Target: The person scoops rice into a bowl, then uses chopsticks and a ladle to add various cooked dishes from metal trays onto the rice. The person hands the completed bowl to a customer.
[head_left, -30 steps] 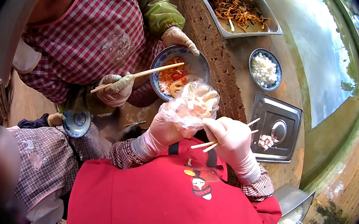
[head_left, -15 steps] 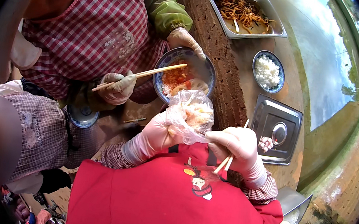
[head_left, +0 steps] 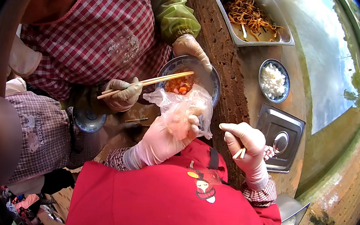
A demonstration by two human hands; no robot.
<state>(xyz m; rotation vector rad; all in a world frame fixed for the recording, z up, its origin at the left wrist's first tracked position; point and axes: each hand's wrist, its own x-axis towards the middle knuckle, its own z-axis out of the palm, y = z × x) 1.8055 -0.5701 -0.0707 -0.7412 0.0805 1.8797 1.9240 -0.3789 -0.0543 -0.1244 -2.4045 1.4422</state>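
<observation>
My gloved left hand [head_left: 160, 144] grips a thin, clear plastic bag [head_left: 202, 111]. Pale, blurry food shows through its crumpled film. The bag overlaps the near edge of a blue-patterned bowl [head_left: 215, 83] held by a co-worker, with orange-red food [head_left: 179, 85] inside. To the right, apart from the bag, my gloved right hand [head_left: 248, 143] is closed round a pair of light chopsticks [head_left: 239, 153], whose short ends stick out below the fingers. The co-worker's left glove [head_left: 192, 50] steadies the bowl's far rim; their right glove [head_left: 123, 96] holds wooden chopsticks [head_left: 152, 81] over the food.
Along the right, a steel tray [head_left: 260, 42] of brown noodles, a bowl of white rice [head_left: 273, 81] and a steel lid [head_left: 295, 126] stand on a board. A steel container [head_left: 288, 204] with rice is lower right. Another person [head_left: 42, 136] sits at left, near a second bowl [head_left: 89, 121].
My right hand has let go of the bag and moved right with the chopsticks. The bag has spread open over the bowl's near side, still in my left hand.
</observation>
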